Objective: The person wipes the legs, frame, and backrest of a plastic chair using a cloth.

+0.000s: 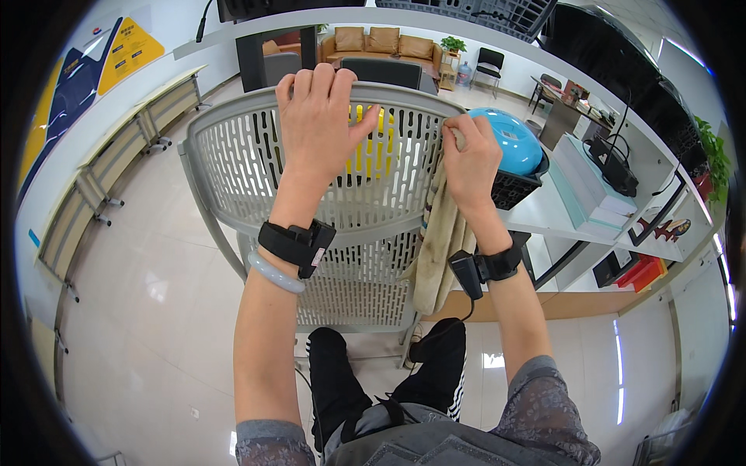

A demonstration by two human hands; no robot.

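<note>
A grey plastic chair (241, 167) with a slotted backrest stands right in front of me. My left hand (317, 128) lies over the middle of its top rim, fingers hooked across the edge and thumb stretched to the right. At the backrest's upper right corner, my right hand (472, 155) is closed on a beige cloth (439, 268). A bit of the cloth shows between thumb and fingers, and the rest hangs down along the chair's right side. Something yellow (377, 147) shows through the slots behind the backrest; its kind is unclear.
On the white shelf unit (559, 206) to the right, a blue basin-like thing (509, 140) rests in a black basket (517, 186), near thick binders (590, 190) and a black cabled device (612, 165). Folded wheeled tables (116, 155) line the left wall. A brown sofa (381, 45) stands far back.
</note>
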